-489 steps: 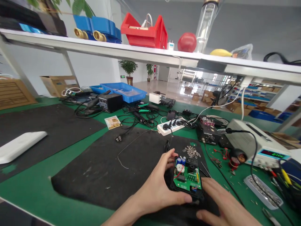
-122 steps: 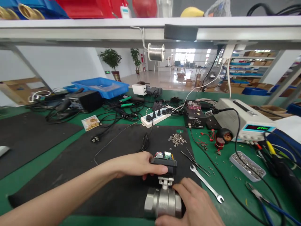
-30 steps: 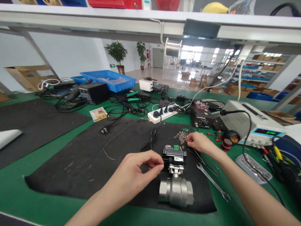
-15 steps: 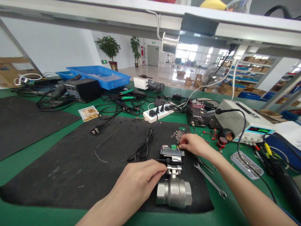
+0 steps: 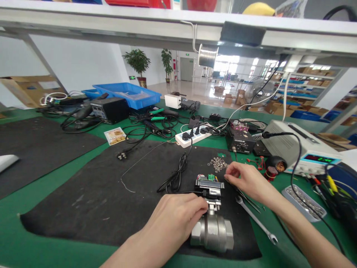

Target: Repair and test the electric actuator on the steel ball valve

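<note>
A silver metal ball valve lies on the black mat, topped by a bracket and an opened actuator with a small green circuit board and coloured wires showing. My left hand is closed at the bracket's left side; its fingertips are partly hidden, so what they grip is unclear. Just right of the actuator, my right hand has thumb and fingers pinched together. Anything between them is too small to tell. Beside those fingers is a pile of small nuts. A coiled black cable lies left of the actuator.
An open-end wrench and thin tools lie to the right, near a tray of small metal parts. Behind are a white power strip, a soldering station and a power supply. A solder spool hangs overhead.
My right hand has come away from the circuit board to the right, with a gap now between it and the actuator. My left hand stays at the bracket. The view has shifted slightly.
</note>
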{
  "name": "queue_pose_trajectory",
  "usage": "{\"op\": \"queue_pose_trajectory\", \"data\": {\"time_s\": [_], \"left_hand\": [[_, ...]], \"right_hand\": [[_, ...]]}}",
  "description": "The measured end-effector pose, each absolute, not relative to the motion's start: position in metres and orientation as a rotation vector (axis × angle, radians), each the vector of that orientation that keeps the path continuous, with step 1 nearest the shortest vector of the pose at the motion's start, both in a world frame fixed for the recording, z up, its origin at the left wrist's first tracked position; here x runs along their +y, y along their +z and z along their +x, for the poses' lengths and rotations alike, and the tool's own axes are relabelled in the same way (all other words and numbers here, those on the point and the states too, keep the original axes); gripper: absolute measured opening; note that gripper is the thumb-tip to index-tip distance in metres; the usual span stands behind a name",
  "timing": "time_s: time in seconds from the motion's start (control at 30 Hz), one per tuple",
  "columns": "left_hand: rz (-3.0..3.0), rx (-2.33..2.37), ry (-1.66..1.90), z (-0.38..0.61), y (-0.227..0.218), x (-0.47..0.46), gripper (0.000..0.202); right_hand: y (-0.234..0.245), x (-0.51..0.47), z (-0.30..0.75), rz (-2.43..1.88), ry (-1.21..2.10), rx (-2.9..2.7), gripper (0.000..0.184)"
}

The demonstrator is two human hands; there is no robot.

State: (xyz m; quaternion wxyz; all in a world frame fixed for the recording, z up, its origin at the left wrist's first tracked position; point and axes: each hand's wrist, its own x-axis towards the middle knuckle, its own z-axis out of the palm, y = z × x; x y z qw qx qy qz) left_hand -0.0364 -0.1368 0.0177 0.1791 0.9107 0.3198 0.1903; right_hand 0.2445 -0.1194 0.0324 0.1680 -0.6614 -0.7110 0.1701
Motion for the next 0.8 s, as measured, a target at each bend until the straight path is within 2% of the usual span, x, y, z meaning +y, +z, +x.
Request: {"op": "queue_pose_trajectory", "data": {"time_s": [0.13, 0.2, 0.53, 0.8], "left_hand": [[2.659, 0.845, 0.504, -0.036, 0.018, -0.136, 0.015], [2.744, 0.818, 0.46, -0.035, 0.021, -0.137, 0.014], [3.046, 0.655, 0.247, -0.034, 0.043, -0.13, 0.014], [3.276, 0.358, 0.309, -0.035, 0.054, -0.122, 0.019]], "right_hand": [[0.039, -0.178, 0.232, -1.62, 0.653, -2.008, 0.011], [0.033, -0.194, 0.223, -1.482, 0.636, -2.083, 0.01], [0.022, -0.192, 0.206, -1.359, 0.13, -2.481, 0.012], [0.03, -0.191, 0.207, -1.303, 0.001, -2.655, 0.009]]}}
